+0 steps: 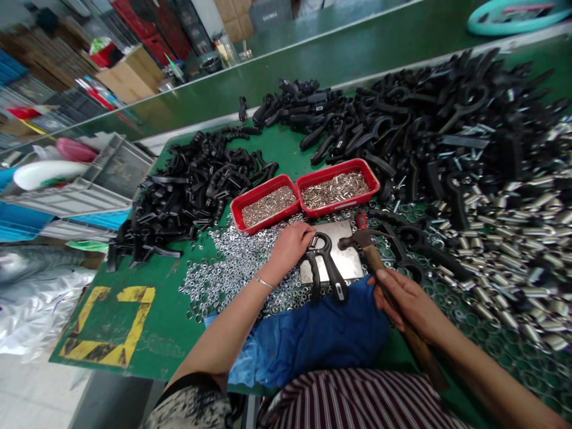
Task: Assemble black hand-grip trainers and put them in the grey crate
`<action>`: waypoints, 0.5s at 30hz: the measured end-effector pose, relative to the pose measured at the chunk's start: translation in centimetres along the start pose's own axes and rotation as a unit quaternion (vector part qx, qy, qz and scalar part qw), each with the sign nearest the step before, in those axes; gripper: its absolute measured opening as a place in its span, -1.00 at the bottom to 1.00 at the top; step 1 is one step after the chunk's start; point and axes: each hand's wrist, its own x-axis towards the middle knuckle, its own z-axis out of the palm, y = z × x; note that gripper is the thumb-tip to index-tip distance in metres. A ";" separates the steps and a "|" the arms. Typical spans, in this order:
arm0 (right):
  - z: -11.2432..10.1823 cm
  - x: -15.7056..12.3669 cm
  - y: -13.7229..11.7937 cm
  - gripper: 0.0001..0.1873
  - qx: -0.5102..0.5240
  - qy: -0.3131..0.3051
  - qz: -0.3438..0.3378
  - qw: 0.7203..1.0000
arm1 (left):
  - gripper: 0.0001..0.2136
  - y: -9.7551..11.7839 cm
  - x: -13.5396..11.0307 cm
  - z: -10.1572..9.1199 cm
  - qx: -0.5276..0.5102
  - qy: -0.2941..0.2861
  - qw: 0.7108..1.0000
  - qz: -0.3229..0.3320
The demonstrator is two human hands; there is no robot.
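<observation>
My right hand (406, 301) is wrapped round the wooden handle of a hammer (373, 259), whose metal head hangs over the right part of a flat metal plate (353, 256). A black hand grip exerciser (331, 271) lies on that plate, its two handles pointing toward me and a coil spring near its round top. My left hand (292, 243) has its fingers pinched together at the upper left of the exerciser, by the spring. Whether a small part is also between those fingertips is hidden. Bunched blue cloth (313, 336) lies just in front of the plate.
Two red trays (263, 225) of small metal pins stand behind the plate. Small metal rings (223, 271) spread to the left. Black plastic handles (192, 185) are heaped at left and far right; metal springs (504, 256) pile up at right.
</observation>
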 end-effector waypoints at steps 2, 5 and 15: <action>0.1 -0.1 0.1 -0.54 -0.007 0.001 0.000 1.000 | -0.79 -0.2 -0.5 0.7 0.078 0.008 0.995 0.054; 0.3 -0.5 -0.4 -0.55 -0.038 0.008 -0.009 0.999 | -0.77 -0.8 -1.1 1.8 0.149 0.013 0.982 0.119; -0.8 0.5 -8.2 -0.54 -0.423 0.000 -0.141 0.895 | -0.73 0.2 -4.3 1.0 0.061 0.104 0.991 0.061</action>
